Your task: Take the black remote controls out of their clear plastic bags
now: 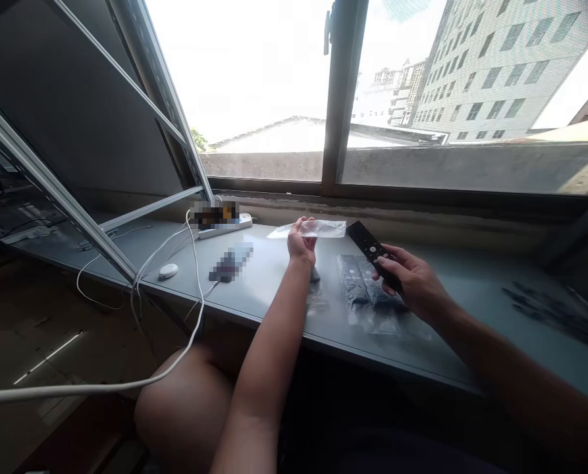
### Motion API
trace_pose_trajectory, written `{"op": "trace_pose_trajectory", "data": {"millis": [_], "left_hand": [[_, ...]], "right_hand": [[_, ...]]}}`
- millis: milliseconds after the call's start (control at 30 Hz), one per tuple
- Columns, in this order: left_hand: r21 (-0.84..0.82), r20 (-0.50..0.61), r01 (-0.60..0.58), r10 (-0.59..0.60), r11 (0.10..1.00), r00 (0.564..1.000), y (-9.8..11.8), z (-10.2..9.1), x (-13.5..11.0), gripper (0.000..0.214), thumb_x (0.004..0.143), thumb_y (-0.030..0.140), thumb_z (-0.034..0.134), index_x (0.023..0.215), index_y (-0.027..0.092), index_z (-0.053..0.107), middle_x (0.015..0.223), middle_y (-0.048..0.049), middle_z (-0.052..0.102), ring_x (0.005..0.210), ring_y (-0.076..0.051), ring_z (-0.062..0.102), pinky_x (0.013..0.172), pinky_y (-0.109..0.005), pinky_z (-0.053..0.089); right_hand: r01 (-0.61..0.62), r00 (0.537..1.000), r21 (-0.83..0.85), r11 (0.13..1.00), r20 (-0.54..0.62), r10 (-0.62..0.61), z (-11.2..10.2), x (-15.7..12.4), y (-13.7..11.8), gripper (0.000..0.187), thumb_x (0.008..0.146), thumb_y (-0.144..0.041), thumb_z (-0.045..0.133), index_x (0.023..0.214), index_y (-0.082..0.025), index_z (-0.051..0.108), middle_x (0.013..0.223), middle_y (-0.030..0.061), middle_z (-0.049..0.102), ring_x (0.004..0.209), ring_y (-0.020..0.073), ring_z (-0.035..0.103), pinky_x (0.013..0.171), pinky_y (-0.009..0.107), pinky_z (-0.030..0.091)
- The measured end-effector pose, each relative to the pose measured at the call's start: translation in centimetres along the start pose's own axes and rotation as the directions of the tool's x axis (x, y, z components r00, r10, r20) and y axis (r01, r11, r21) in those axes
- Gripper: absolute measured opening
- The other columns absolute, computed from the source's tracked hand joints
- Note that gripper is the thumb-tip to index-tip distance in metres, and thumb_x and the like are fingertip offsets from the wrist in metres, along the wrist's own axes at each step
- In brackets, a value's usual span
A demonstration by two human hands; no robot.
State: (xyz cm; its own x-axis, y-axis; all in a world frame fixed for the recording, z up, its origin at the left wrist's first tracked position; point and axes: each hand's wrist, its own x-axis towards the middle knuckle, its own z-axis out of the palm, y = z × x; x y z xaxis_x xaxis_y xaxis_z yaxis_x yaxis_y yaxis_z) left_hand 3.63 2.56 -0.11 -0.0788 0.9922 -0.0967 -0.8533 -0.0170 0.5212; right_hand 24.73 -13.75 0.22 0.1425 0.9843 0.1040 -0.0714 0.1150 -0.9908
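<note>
My left hand (302, 241) is closed on a clear plastic bag (326, 229), which stretches out to the right above the table. In my right hand (411, 278) is a black remote control (367, 245), its buttons facing up and its far end close to the bag's right end. The thumb rests on the remote's face. Below the remote, bagged dark remotes (357, 286) lie side by side on the table. Another clear bag (317, 296) with something dark in it lies partly hidden behind my left forearm.
White cables (195, 276) run across the left of the grey table (254, 283) and over its edge. A power strip (227, 225), a white round puck (168, 270) and a blurred-out item stand there. A metal frame (140, 85) rises at left. Dark slim items (560, 309) lie at right.
</note>
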Motion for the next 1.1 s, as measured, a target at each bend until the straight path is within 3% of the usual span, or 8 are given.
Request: {"op": "trace_pose_trajectory", "data": {"millis": [233, 400, 533, 633, 733, 933, 1000, 1100], "left_hand": [[0.003, 0.012, 0.011, -0.011, 1.000, 1.000, 0.0, -0.1, 0.3, 0.017, 0.100, 0.030, 0.072, 0.112, 0.017, 0.074, 0.109, -0.0088, 0.083, 0.086, -0.014, 0.079, 0.075, -0.022, 0.059], [0.061, 0.051, 0.002, -0.005, 0.998, 0.999, -0.2, -0.1, 0.2, 0.023, 0.097, 0.035, 0.076, 0.111, 0.017, 0.074, 0.107, -0.0087, 0.083, 0.085, -0.015, 0.077, 0.076, -0.023, 0.058], [0.229, 0.137, -0.049, 0.018, 0.972, 0.990, -0.6, 0.1, -0.4, 0.032, 0.093, 0.040, 0.080, 0.113, 0.016, 0.076, 0.103, -0.0103, 0.084, 0.087, -0.018, 0.077, 0.077, -0.026, 0.056], [0.379, 0.280, -0.086, -0.025, 0.921, 0.960, -1.1, 0.3, -0.9, 0.042, 0.088, 0.048, 0.085, 0.114, 0.015, 0.078, 0.103, -0.0130, 0.084, 0.092, -0.022, 0.078, 0.080, -0.030, 0.057], [0.518, 0.420, -0.089, -0.163, 0.851, 0.893, -1.5, 0.2, -1.4, 0.052, 0.086, 0.058, 0.089, 0.114, 0.015, 0.080, 0.109, -0.0155, 0.084, 0.095, -0.024, 0.078, 0.080, -0.032, 0.059], [0.678, 0.553, -0.169, -0.345, 0.715, 0.758, -1.9, -0.1, -1.9, 0.058, 0.080, 0.062, 0.096, 0.112, 0.015, 0.084, 0.113, -0.0144, 0.083, 0.096, -0.023, 0.077, 0.079, -0.030, 0.060], [0.686, 0.551, -0.176, -0.347, 0.706, 0.759, -1.9, -0.1, -1.9, 0.059, 0.078, 0.063, 0.097, 0.109, 0.014, 0.084, 0.110, -0.0142, 0.083, 0.094, -0.022, 0.077, 0.079, -0.031, 0.061], [0.657, 0.531, -0.186, -0.274, 0.730, 0.802, -2.0, 0.0, -1.5, 0.058, 0.077, 0.063, 0.097, 0.107, 0.014, 0.084, 0.107, -0.0133, 0.083, 0.091, -0.022, 0.077, 0.077, -0.030, 0.060]], "right_hand": [[0.046, 0.999, 0.026, 0.999, -0.027, -0.046, 0.1, -0.1, -0.4, 0.054, 0.088, -0.048, 0.092, 0.134, -0.025, 0.077, 0.118, 0.0117, 0.081, 0.069, 0.0178, 0.065, 0.041, 0.024, 0.039], [-0.054, 0.997, -0.012, 0.998, 0.047, 0.055, 0.0, -0.1, -0.4, 0.054, 0.085, -0.050, 0.094, 0.130, -0.023, 0.081, 0.112, 0.0120, 0.083, 0.061, 0.0151, 0.063, 0.039, 0.023, 0.036], [-0.095, 0.989, -0.027, 0.995, 0.115, 0.098, 0.3, -0.2, 0.0, 0.054, 0.085, -0.053, 0.096, 0.128, -0.024, 0.082, 0.111, 0.0102, 0.082, 0.061, 0.0137, 0.062, 0.039, 0.022, 0.035], [-0.100, 0.988, -0.026, 0.995, 0.115, 0.102, 0.6, -0.2, 0.0, 0.058, 0.082, -0.055, 0.097, 0.129, -0.024, 0.081, 0.107, 0.0091, 0.081, 0.063, 0.0153, 0.064, 0.039, 0.021, 0.035], [-0.102, 0.990, -0.035, 0.994, 0.089, 0.105, 0.7, -0.2, -0.2, 0.063, 0.082, -0.058, 0.097, 0.130, -0.023, 0.077, 0.101, 0.0086, 0.079, 0.066, 0.0172, 0.066, 0.039, 0.021, 0.035], [-0.074, 0.996, -0.068, 0.995, 0.038, 0.077, 0.5, 0.1, 0.1, 0.071, 0.085, -0.064, 0.095, 0.135, -0.021, 0.068, 0.089, 0.0052, 0.075, 0.072, 0.0187, 0.066, 0.043, 0.020, 0.040], [-0.061, 0.997, -0.068, 0.996, 0.037, 0.064, 0.5, 0.2, 0.2, 0.073, 0.085, -0.063, 0.096, 0.137, -0.021, 0.067, 0.090, 0.0056, 0.076, 0.073, 0.0193, 0.066, 0.043, 0.021, 0.042], [-0.076, 0.996, -0.066, 0.995, 0.048, 0.079, 0.6, 0.2, 0.1, 0.071, 0.086, -0.061, 0.096, 0.138, -0.020, 0.068, 0.090, 0.0065, 0.078, 0.068, 0.0178, 0.064, 0.044, 0.023, 0.044]]}}
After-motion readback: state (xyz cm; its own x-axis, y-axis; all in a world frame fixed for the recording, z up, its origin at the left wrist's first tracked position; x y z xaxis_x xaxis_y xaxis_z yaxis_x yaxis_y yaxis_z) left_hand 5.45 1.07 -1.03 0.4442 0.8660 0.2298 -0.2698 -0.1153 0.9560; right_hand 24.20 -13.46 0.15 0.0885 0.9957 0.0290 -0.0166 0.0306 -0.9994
